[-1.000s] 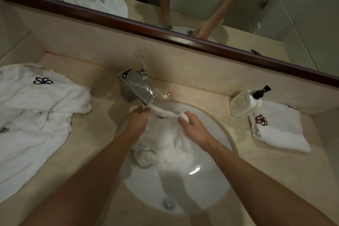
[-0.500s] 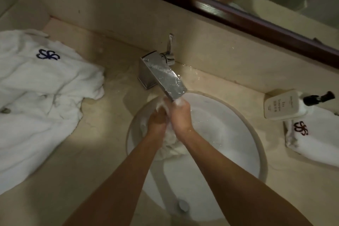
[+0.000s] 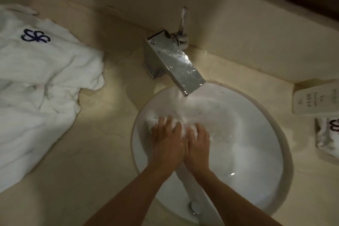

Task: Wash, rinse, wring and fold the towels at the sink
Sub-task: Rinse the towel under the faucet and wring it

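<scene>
A wet white towel (image 3: 152, 120) lies bunched in the far left part of the round white sink (image 3: 253, 156). Water runs from the square chrome faucet (image 3: 176, 66) into the bowl just beyond the towel. My left hand (image 3: 167, 139) and my right hand (image 3: 199, 145) sit side by side on top of the bundle, fingers curled into the cloth and gripping it. Most of the towel is hidden under my hands, and the picture is blurred by motion.
A large heap of white towelling with a blue flower logo (image 3: 36, 88) covers the counter at left. A soap dispenser (image 3: 315, 99) and a folded white towel with a red logo (image 3: 328, 137) stand at the right edge. The drain (image 3: 194, 207) is near the sink's front.
My hands have brought the towel down from right under the spout to lower in the bowl. The view has tilted further down and closer, and the mirror is almost out of frame.
</scene>
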`<state>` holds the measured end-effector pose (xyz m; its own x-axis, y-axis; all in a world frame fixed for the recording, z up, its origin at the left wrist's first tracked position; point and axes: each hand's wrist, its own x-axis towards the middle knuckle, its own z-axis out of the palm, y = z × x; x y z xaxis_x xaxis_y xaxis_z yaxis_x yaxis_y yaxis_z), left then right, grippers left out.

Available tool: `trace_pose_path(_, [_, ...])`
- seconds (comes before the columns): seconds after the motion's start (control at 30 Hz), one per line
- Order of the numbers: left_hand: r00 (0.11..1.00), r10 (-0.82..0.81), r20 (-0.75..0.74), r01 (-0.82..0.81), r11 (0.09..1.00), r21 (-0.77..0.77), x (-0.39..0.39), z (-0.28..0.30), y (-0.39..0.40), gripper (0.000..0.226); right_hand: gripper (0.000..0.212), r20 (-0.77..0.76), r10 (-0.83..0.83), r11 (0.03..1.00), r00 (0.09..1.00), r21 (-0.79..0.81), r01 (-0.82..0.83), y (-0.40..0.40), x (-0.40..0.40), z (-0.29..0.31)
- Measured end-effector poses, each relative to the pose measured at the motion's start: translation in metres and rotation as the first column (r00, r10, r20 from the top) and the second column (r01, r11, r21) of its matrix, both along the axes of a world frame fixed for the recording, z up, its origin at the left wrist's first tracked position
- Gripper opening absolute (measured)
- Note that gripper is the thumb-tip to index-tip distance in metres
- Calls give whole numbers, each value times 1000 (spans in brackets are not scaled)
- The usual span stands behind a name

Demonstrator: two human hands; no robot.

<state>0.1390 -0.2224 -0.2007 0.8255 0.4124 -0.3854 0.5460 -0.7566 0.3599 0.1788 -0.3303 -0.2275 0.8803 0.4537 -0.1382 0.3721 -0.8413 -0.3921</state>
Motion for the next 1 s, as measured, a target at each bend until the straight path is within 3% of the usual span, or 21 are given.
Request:
trace_pose_path(0.2, [988, 14, 154, -48, 974, 220, 9, -9, 30, 24, 25, 167, 100, 995, 981, -31, -96, 48, 23, -21])
trace_pose_path(0.37, [980, 192, 55, -195, 979, 58, 27, -3, 38, 36, 32, 79, 139, 982, 987, -136, -128, 78, 57, -7])
trace_pose_path(0.47, [976, 218, 13, -216, 971, -103, 22, 7, 41, 57, 31, -145, -99, 995, 985, -33, 95, 92, 71, 8])
trace_pose_path(0.53, [966, 257, 24, -248, 952, -180, 21, 15, 45, 43, 38, -218, -193, 981, 957, -50, 187, 98, 78, 4])
trace_pose_path(0.63, [954, 286, 90, -269, 948, -169, 13, 32, 49, 26, 64, -268, -197, 974, 943, -164, 157, 100, 87, -1])
trace_pose_path(0.67, [970, 212, 121, -204, 976, -75, 9, 39, 49, 24, 59, -291, -216, 974, 932, -133, 185, 98, 88, -2])
trace_pose_path(0.73, [998, 44, 33, -50, 980, 193, -2, 46, 51, 34, 48, -403, -250, 956, 880, 42, 291, 87, 89, 10])
trace_pose_path(0.8, [998, 34, -53, -15, 947, 321, -10, 54, 53, 40, 44, -456, -186, 910, 870, 254, 328, 63, 85, 28])
trace_pose_path(0.87, [994, 41, -103, -7, 950, 313, -16, 70, 53, 44, 39, -365, -167, 897, 916, 329, 295, 29, 79, 45])
trace_pose_path(0.93, [996, 85, -28, -75, 964, 254, -19, 81, 53, 51, 35, -252, -236, 902, 939, 304, 308, -8, 73, 59])
trace_pose_path(1.0, [990, 142, 10, -141, 979, 147, -17, 92, 50, 51, 33, -235, -326, 880, 916, 279, 385, -40, 64, 74])
